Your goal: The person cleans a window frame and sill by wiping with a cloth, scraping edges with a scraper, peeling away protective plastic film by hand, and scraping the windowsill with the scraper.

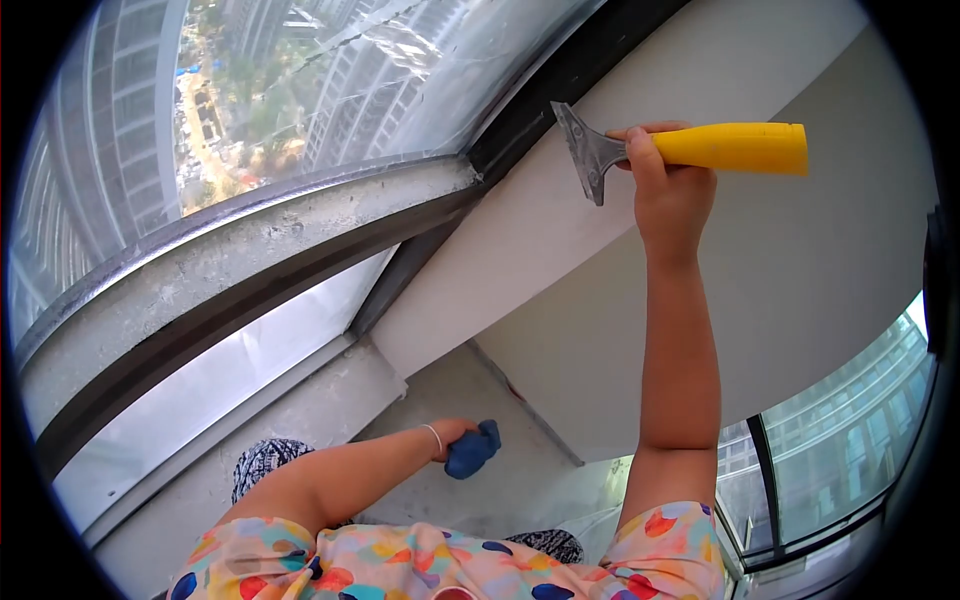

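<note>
A scraper [730,148] with a yellow handle and a wide grey metal head is gripped in my right hand [675,195], raised at the upper right. Its blade edge points left toward the dark window frame [535,120]; I cannot tell whether it touches. Lower down, my left hand [455,437] is closed round a bunched blue cloth [473,450], held in front of my body. A pale bracelet circles that wrist. The window pane [270,110] at the upper left looks smeared and streaky.
A dusty window rail [240,225] crosses the left side, with a lower pane [240,370] beneath it. A pale wall [780,260] fills the right. Below lie a concrete ledge [300,415] and floor. Another window [835,420] stands at the lower right.
</note>
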`<state>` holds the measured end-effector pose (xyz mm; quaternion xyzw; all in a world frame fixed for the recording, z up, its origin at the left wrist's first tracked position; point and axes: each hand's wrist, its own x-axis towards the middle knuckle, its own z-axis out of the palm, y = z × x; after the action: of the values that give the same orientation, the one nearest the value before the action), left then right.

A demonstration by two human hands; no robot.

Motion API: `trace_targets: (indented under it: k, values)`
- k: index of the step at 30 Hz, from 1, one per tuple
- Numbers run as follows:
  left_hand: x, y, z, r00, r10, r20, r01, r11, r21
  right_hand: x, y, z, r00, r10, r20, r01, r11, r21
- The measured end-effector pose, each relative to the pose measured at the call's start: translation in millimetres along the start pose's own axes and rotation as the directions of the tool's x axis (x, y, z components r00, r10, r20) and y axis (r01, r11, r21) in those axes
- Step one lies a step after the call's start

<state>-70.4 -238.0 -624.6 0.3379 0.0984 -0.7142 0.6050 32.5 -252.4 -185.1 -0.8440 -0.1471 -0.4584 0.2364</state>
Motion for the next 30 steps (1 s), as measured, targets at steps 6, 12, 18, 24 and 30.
trace_targets:
  k: [6,12,18,24,30]
  values:
    - [-12,4,6,1.000,0.005,-0.028,-0.005,1.000,-0.005,-7,-2,2,0.996,-0.069,0.050,0.075,0.989,-0.130]
    - [-22,6,7,0.998,0.018,-0.057,-0.017,1.000,0.019,-1,1,-4,0.990,-0.135,0.029,0.138,0.979,-0.149]
    - [-22,4,6,0.999,0.035,-0.022,-0.034,0.999,0.037,10,2,-2,1.000,-0.024,0.007,0.024,1.000,0.007]
    - [-26,4,11,0.997,0.043,-0.067,-0.042,0.999,0.010,-4,5,4,0.999,-0.007,0.046,0.010,0.998,-0.066]
    - [-21,3,5,0.999,0.024,-0.028,-0.024,0.999,0.028,-7,7,0,0.998,-0.054,0.010,0.054,0.997,-0.052]
